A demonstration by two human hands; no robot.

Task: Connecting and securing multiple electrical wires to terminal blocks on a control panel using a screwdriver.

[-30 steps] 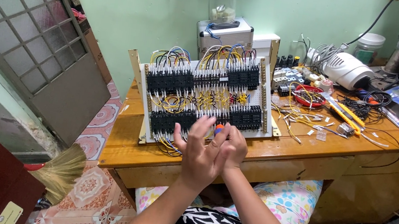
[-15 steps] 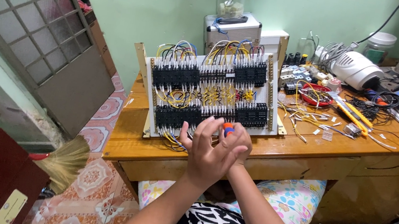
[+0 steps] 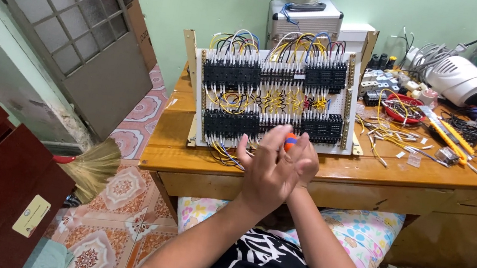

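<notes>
A: Hands?
B: Both up together at the worktop's (image 3: 196, 162) front edge, near its left half. Left hand (image 3: 264, 172) in front, back twd camera, fingers (image 3: 262, 141) spread & half-curled. Right hand (image 3: 305, 163) pressed behind it, mostly hidden.

A: Holding anything?
B: Small tool (image 3: 290, 140), orange tip w/ blue band, pokes out betw the two hands at the top. Just the tip shows. Right fingers wrap round it, clenched. Left hand touches it at most; can't tell if it grips.

A: Tool vs. panel?
B: Tip sits just in front of the panel's (image 3: 275, 98) lower edge, by the lower row of black blocks. Touching or not, can't tell.

A: Panel itself?
B: White board leaning back upright, mid-worktop, rows of black blocks w/ yellow, blue, white wires looped over.

A: Rest?
B: Metal case (image 3: 305, 19) behind panel at back edge. Red dish (image 3: 404, 109) & yellow cutters (image 3: 447, 135) on the right half, loose wire bits around. White housing (image 3: 464, 79) twd back right corner. Broom (image 3: 92, 166) on floor by the left edge.
</notes>
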